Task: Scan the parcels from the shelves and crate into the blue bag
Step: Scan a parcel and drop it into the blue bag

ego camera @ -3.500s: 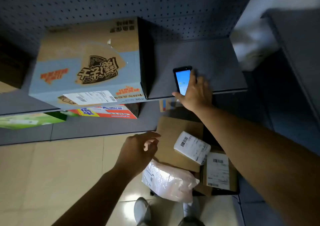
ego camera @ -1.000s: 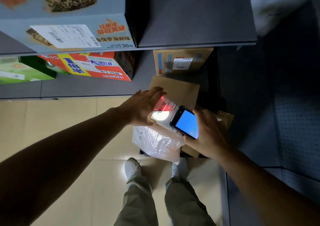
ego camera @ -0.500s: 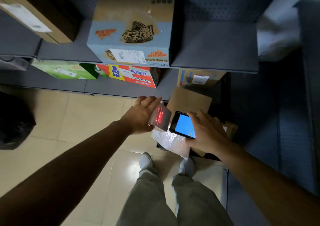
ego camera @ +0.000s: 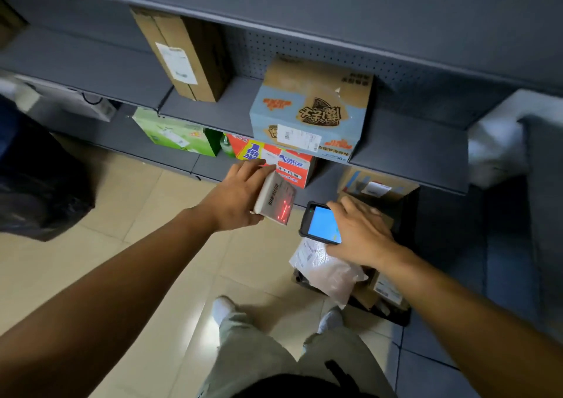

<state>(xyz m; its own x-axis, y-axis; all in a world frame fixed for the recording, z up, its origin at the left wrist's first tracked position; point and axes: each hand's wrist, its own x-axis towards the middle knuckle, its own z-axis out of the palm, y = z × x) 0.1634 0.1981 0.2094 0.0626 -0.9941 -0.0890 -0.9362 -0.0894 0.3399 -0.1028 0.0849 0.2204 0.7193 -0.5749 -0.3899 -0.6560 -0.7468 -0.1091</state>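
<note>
My left hand [ego camera: 236, 198] grips a small white parcel [ego camera: 276, 200] in the air, its label side turned toward the scanner. Red scan light falls on the label. My right hand [ego camera: 361, 234] holds a black handheld scanner [ego camera: 320, 222] with a lit blue screen, just right of the parcel. Below it, a dark crate [ego camera: 385, 314] on the floor holds a clear plastic mailer [ego camera: 327, 268] and cardboard parcels. At the left edge sits a dark bag [ego camera: 39, 190]; its colour is hard to tell in the dim light.
Grey shelves [ego camera: 210, 109] hold a blue-and-tan carton [ego camera: 310, 111], a tall brown box [ego camera: 182, 56], a green box [ego camera: 175, 132], a red-and-white box [ego camera: 277, 161] and a brown box [ego camera: 377, 186] low down. My legs and shoes stand on beige floor tiles [ego camera: 137, 202].
My left hand picked the white parcel out of the crate and lifted it up and left. The right hand took the scanner off the shelf and followed it. My view has swung left and up.
</note>
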